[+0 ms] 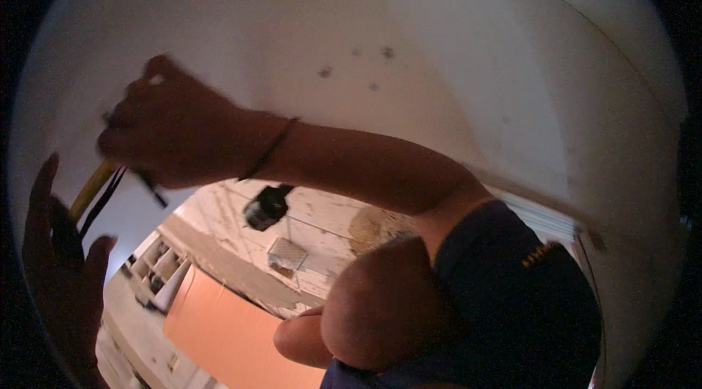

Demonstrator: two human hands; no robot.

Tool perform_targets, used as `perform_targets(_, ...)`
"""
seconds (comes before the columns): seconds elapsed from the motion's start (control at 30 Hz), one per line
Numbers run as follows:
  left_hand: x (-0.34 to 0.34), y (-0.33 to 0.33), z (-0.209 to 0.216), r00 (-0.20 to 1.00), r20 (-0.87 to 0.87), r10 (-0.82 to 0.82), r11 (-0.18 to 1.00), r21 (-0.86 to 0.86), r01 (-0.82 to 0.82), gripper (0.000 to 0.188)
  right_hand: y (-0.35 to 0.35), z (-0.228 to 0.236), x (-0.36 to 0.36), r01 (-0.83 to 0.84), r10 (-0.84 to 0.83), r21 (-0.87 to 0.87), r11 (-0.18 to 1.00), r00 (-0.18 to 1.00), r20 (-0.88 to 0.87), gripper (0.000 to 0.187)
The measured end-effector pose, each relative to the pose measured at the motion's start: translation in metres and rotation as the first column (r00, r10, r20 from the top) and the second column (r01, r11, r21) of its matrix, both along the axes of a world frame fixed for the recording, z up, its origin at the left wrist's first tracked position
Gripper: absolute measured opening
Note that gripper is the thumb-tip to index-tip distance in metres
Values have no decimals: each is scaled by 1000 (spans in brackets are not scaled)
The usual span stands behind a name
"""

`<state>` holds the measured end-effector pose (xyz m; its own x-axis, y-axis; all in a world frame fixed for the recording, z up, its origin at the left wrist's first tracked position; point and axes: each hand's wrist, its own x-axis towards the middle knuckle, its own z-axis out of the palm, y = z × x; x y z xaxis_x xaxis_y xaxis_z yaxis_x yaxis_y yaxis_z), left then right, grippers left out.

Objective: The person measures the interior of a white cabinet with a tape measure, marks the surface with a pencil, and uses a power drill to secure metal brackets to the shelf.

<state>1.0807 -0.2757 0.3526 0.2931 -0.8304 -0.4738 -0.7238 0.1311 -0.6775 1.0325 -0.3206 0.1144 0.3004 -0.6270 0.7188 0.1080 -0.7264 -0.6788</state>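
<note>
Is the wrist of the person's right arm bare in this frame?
No, a thin dark band circles the wrist just behind the right hand.

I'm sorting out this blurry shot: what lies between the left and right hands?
The head view shows a yellow strip and a thin black strand between the left hand and the right hand.

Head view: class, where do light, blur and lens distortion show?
Head view, light: the flat orange panel is bright, the bare left hand deeply shadowed; head view, blur: the outline of the bare right hand looks soft; head view, distortion: the upper-right edge of the smooth pale surface looks bowed.
</note>
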Motion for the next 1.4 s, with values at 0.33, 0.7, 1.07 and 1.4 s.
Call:
perform_targets(0.33,-5,70,-77,495,-855,154,824,-165,-542,78,30,7,-44,-262,256,67,963,963,88,42)
perform_targets(0.7,-88,83,-356,234,-969,78,662,-125,-739,65,-14,-133,-166,11,156,201,980,587,-795,53)
perform_targets(1.07,-90,84,-387,355,-919,-169,580,-384,-718,55,-61,-153,-135,10,171,192,981,412,-895,68)
perform_targets(1.4,-28,315,-301,216,-975,-49,926,-126,-357,38,-12,-122,-186,59,301,347,936,376,-876,48)
